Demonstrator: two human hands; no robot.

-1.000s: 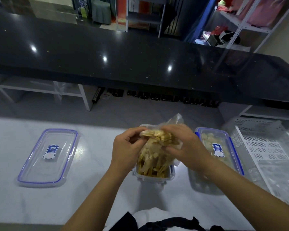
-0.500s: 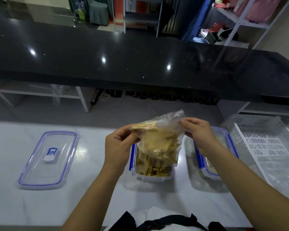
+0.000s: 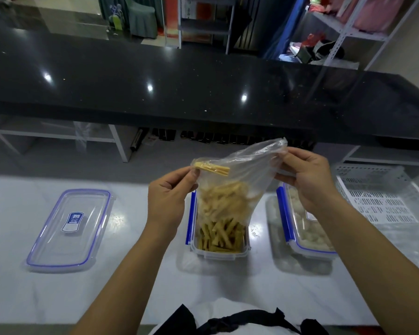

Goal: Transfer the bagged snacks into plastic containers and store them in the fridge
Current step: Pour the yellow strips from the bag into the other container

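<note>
A clear plastic bag (image 3: 247,170) of yellow stick snacks hangs upside down over an open plastic container (image 3: 218,253) in front of me. Sticks are sliding out of the bag into the container, which holds a layer of them. My left hand (image 3: 171,199) pinches the bag's left corner, where a few sticks are caught. My right hand (image 3: 307,180) pinches the bag's right corner, held higher. A second container (image 3: 307,247) with blue clips and a lid on, holding pale white snacks, stands to the right, partly behind my right forearm.
A loose container lid (image 3: 70,228) with a blue rim lies on the white counter (image 3: 131,281) at the left. A white perforated plastic basket (image 3: 382,199) stands at the far right. A black glossy countertop (image 3: 179,83) runs across behind the white counter.
Both hands have lifted the bag from the container's mouth and spread its corners apart. Snacks have dropped from the bag into the container, so the upper part of the bag is emptier.
</note>
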